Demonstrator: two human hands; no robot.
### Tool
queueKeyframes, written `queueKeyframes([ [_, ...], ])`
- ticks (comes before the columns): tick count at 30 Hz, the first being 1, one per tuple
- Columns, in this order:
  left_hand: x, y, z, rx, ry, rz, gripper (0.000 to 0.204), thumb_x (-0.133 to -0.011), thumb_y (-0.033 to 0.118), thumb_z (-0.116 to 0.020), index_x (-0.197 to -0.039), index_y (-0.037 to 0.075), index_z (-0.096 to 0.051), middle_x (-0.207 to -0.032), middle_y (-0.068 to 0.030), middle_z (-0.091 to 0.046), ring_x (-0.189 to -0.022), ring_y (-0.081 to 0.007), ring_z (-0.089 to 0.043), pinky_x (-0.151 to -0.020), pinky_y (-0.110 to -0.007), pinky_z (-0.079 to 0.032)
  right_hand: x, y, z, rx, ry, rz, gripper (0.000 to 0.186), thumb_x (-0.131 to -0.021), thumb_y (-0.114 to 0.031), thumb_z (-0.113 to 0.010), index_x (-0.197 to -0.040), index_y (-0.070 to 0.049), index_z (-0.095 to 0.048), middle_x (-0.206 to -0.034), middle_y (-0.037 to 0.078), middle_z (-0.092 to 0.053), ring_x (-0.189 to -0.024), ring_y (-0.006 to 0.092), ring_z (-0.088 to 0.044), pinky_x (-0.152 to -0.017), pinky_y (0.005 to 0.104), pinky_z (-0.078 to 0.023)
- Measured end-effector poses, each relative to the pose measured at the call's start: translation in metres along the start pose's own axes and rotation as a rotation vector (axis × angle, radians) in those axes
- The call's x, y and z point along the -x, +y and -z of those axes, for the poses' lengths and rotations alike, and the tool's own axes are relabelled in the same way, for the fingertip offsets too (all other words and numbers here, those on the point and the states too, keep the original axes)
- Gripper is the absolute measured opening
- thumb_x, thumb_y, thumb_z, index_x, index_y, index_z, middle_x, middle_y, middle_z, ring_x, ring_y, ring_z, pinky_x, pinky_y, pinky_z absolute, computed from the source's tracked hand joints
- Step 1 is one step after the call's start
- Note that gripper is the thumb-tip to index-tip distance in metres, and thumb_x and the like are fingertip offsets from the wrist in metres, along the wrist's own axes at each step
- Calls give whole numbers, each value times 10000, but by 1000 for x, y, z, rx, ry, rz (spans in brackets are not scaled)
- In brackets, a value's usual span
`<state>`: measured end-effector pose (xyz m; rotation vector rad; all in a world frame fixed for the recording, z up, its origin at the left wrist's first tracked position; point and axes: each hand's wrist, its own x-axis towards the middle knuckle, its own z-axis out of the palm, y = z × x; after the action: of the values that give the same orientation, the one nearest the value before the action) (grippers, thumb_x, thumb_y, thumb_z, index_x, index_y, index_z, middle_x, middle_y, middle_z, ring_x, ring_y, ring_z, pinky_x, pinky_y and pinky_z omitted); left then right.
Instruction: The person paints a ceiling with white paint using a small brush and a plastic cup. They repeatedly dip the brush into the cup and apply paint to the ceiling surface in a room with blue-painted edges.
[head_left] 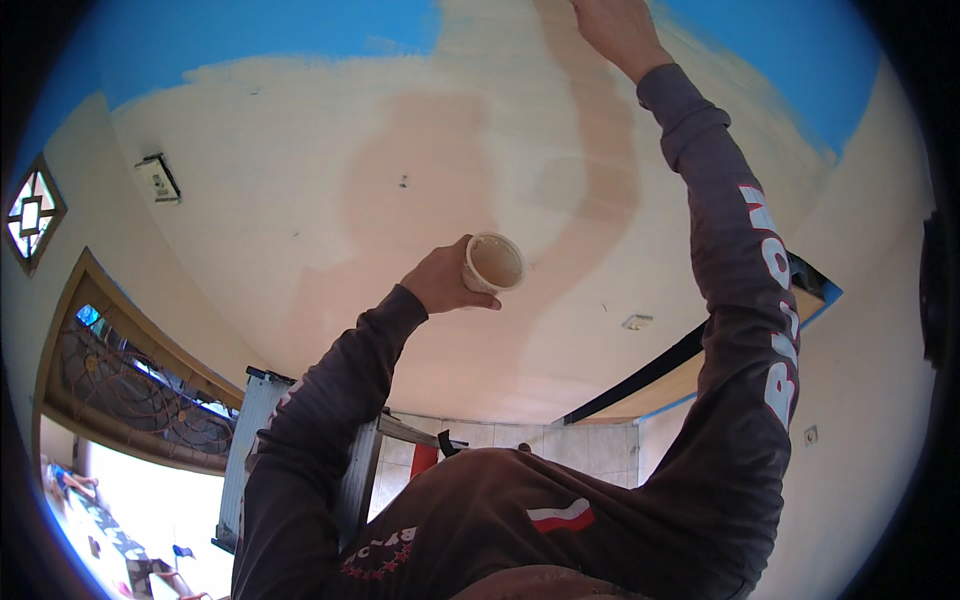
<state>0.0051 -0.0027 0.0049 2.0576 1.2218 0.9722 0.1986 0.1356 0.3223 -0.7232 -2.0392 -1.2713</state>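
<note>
My left hand [437, 278] is wrapped round a pale plastic cup [497, 242], holding it in front of the wall with its mouth toward me. Something pale and cream-coloured coats the inside of the cup. High up at the top edge, my right hand [622, 38] reaches toward the upper wall. The picture's edge cuts off its fingers, so whatever it may hold is hidden. The wall [260, 190] before me is cream over most of its surface, with blue paint [300, 28] at the top left and top right. Shadows of my head and raised arm fall on it.
A metal ladder [240, 450] stands beside my left arm. A switch box [158, 178] hangs loose at the left, and an outlet [637, 322] sits low on the wall. At the left are a wood-framed grille window [150, 385] and a diamond-shaped window [36, 215]. A dark-edged opening [640, 385] lies lower right.
</note>
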Motion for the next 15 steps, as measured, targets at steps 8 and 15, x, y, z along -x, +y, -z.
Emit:
queueKeyframes([
  [8,0,-1,0,-59,3,9,907,-634,427,-924,-1315,15,-488,-1143,-184,-690,-1096,-349,-661,-951,-425,-528,27,39,30,115,-102,-1,454,-903,-27,-493,-1312,-148,-648,-943,171,-596,-779,340,-640,-676,450,-527],
  [15,1,0,2,-21,-2,26,921,-627,421,-929,-1328,22,-486,-1149,-177,-690,-1094,-350,-661,-948,-425,-530,65,78,49,200,-147,-79,368,-913,-67,-538,-1245,-109,-691,-958,183,-656,-793,353,-659,-707,444,-535],
])
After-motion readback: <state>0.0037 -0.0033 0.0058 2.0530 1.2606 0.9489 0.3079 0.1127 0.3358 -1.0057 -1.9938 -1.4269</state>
